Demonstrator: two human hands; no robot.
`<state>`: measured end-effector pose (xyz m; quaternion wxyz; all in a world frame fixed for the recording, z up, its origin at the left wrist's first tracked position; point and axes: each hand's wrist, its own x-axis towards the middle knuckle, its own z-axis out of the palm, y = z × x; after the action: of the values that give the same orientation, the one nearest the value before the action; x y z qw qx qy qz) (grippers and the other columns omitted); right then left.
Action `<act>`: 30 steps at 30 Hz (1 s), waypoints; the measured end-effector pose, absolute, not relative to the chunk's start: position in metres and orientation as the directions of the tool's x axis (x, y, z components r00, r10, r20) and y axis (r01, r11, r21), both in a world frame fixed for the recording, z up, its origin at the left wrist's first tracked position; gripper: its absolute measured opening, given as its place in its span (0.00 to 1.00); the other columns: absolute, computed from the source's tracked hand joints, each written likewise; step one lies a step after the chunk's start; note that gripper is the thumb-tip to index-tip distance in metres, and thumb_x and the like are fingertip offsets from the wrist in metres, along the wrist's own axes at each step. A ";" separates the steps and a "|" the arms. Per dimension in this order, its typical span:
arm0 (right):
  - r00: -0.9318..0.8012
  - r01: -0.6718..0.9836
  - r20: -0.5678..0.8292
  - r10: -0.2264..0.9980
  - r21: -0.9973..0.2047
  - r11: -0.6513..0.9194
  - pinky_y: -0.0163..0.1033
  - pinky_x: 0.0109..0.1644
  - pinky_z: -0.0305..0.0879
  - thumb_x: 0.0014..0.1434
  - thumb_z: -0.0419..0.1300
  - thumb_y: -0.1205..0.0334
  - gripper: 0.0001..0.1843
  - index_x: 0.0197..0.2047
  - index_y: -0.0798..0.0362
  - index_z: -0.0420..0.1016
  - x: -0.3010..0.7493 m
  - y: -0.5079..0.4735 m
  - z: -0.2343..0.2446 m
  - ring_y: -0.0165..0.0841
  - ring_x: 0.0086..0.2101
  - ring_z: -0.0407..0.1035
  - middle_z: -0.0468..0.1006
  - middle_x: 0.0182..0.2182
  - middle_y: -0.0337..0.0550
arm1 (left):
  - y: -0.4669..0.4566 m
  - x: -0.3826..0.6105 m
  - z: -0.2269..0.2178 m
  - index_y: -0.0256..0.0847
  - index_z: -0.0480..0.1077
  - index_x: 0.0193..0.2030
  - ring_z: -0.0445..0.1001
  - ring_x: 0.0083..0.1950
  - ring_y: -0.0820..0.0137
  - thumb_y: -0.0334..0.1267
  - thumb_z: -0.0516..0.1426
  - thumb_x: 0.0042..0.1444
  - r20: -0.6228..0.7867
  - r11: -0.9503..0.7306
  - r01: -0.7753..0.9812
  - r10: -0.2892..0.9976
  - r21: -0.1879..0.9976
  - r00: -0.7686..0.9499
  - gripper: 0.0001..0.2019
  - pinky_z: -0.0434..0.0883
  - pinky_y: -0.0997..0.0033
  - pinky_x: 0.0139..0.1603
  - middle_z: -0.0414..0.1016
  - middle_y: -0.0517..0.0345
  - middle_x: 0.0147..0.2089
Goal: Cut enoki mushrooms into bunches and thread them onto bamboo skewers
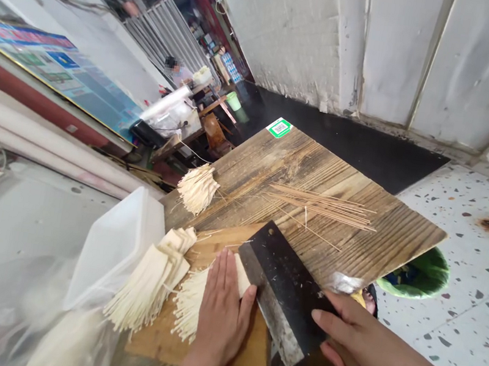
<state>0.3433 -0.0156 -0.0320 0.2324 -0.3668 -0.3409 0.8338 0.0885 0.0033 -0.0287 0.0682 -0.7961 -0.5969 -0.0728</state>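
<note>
My left hand [225,304] lies flat on a bunch of enoki mushrooms [189,301], fingers stretched out and thumb apart. The bunch rests on a wooden cutting board [251,357], its thin heads fanning out to the left. Gripped in my right hand [353,333] is a cleaver [278,293] with a dark, broad blade. The blade stands beside the bunch's cut end, just right of my left thumb; whether it touches the mushrooms I cannot tell. Left of my left hand, several sliced enoki pieces [150,279] overlap in a pile.
A further enoki clump [198,189] and thin wooden skewers [324,207] lie on the wooden table [246,171]. A white plastic tub [117,249] and a clear bag [75,342] stand at left. Below the table's right edge is a green-lined bin [425,273]. A person [180,74] is far back.
</note>
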 end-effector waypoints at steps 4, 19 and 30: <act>-0.618 -0.129 -0.465 0.633 -0.735 -0.666 0.26 0.11 0.48 0.59 0.51 0.46 0.15 0.35 0.49 0.57 0.343 -0.015 -0.031 0.22 0.09 0.54 0.63 0.12 0.25 | 0.003 0.090 -0.029 0.37 0.33 0.71 0.43 0.72 0.55 0.43 0.46 0.64 0.215 -0.272 0.962 0.939 -0.012 0.268 0.34 0.53 0.44 0.68 0.43 0.42 0.73; -0.640 -0.012 -0.483 0.598 -0.772 -0.636 0.28 0.12 0.48 0.60 0.50 0.45 0.17 0.31 0.49 0.54 0.348 -0.010 -0.026 0.23 0.09 0.58 0.64 0.14 0.27 | 0.003 0.089 -0.032 0.38 0.33 0.71 0.44 0.72 0.55 0.43 0.45 0.64 0.223 -0.282 0.959 0.935 -0.009 0.277 0.33 0.53 0.44 0.68 0.44 0.42 0.72; -0.612 0.034 -0.503 0.610 -0.787 -0.616 0.27 0.11 0.51 0.62 0.48 0.46 0.16 0.31 0.49 0.57 0.341 -0.016 -0.026 0.24 0.09 0.58 0.62 0.12 0.27 | 0.003 0.088 -0.034 0.37 0.33 0.71 0.44 0.72 0.55 0.42 0.45 0.64 0.221 -0.286 0.958 0.934 -0.015 0.282 0.33 0.54 0.45 0.68 0.45 0.42 0.72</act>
<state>0.3408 -0.0162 -0.0264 0.1793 -0.4024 -0.3999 0.8037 0.0883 0.0028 -0.0338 0.0724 -0.7974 -0.5931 -0.0847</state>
